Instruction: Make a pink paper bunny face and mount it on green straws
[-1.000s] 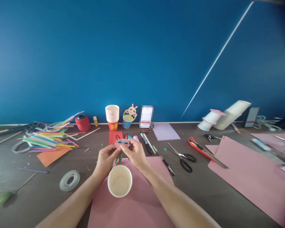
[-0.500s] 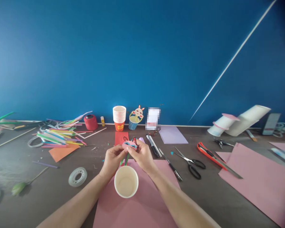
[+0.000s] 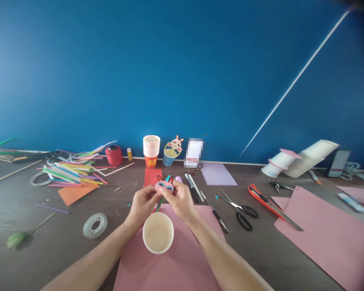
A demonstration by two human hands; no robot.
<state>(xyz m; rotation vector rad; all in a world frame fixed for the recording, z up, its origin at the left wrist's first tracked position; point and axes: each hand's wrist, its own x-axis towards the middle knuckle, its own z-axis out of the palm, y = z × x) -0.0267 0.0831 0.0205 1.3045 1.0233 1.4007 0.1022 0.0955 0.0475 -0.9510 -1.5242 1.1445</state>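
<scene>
Between both hands I hold a small pink paper rabbit face (image 3: pixel 159 186) with blue eye pieces and red-outlined ears. My left hand (image 3: pixel 144 204) pinches its left side and my right hand (image 3: pixel 179 199) pinches its right side, thumbs on the front. Below the face a green strip (image 3: pixel 159 204) shows, running down towards the cup; its top end is hidden by the fingers. A white paper cup (image 3: pixel 158 233) stands just under my hands, its open mouth facing me, on a pink paper sheet (image 3: pixel 170 270).
Scissors (image 3: pixel 238 209), a red utility knife (image 3: pixel 273 206) and pens (image 3: pixel 214 212) lie to the right. A tape roll (image 3: pixel 95 225) and a pile of coloured straws (image 3: pixel 68 173) are at left. Stacked cups (image 3: pixel 151 150) and a finished rabbit cup (image 3: pixel 170 157) stand by the wall.
The view has shifted slightly, so most things sit a little further left. The rabbit face is tilted slightly differently, while both hands keep their pinch on it.
</scene>
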